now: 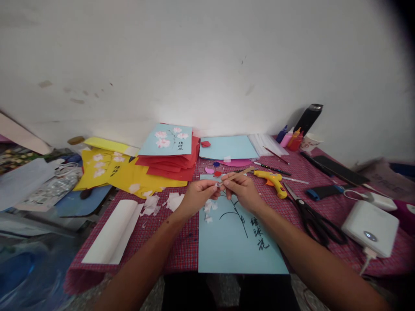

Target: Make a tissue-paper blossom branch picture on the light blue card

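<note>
Both hands meet above the top part of a light blue sheet [217,246] with black drawn branches and characters. My left hand [201,194] pinches a small piece of white paper [218,185]. Close against it, my right hand [241,190] is closed on a thin wooden stick [240,173], whose near end is at the white paper. Small crumpled white pieces [210,206] lie on the sheet's left side under the hands. More torn white paper [175,201] rests on the checked cloth left of the sheet.
Folded white paper [112,233] lies left. Behind are red sheets [181,168], a blue flower card [167,140] and yellow sheets [94,170]. To the right are a yellow glue gun [271,179], black scissors [313,218], a white power bank [371,226] and a dark bottle [309,119].
</note>
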`<state>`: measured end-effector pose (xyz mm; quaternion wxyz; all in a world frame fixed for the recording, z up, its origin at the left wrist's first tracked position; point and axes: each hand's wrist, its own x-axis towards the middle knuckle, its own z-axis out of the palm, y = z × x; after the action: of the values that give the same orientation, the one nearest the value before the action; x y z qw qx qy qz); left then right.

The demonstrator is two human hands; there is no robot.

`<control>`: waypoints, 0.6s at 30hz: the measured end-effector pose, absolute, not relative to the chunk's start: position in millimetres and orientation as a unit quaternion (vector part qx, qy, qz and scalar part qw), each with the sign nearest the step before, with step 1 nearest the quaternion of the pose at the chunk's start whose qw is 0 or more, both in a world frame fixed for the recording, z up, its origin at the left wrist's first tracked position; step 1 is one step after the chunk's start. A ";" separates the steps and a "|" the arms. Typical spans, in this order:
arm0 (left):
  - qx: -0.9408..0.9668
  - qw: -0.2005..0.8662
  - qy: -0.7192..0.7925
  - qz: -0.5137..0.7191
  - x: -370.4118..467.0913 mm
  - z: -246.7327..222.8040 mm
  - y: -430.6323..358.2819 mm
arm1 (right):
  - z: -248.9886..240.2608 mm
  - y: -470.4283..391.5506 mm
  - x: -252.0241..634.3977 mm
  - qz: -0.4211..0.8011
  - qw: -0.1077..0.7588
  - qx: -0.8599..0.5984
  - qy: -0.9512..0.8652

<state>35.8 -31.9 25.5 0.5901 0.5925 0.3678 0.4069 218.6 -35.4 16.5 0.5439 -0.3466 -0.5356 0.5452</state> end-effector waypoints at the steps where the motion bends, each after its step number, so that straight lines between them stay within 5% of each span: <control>1: 0.601 0.581 0.369 0.407 35.8 25.8 -32.2 | 17.1 -35.4 217.9 0.535 0.543 -0.356 -0.541; 10: 0.612 0.545 0.378 0.430 33.1 29.8 -32.4 | 23.7 -37.4 215.0 0.525 0.531 -0.381 -0.546; 18: 0.607 0.471 0.458 0.447 17.2 27.3 -18.3 | 26.1 -31.1 223.6 0.492 0.606 -0.393 -0.486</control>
<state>17.2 -18.3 27.3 0.4706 0.6074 0.4576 0.4474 223.6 -31.1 26.1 0.6055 -0.3932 -0.4860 0.4925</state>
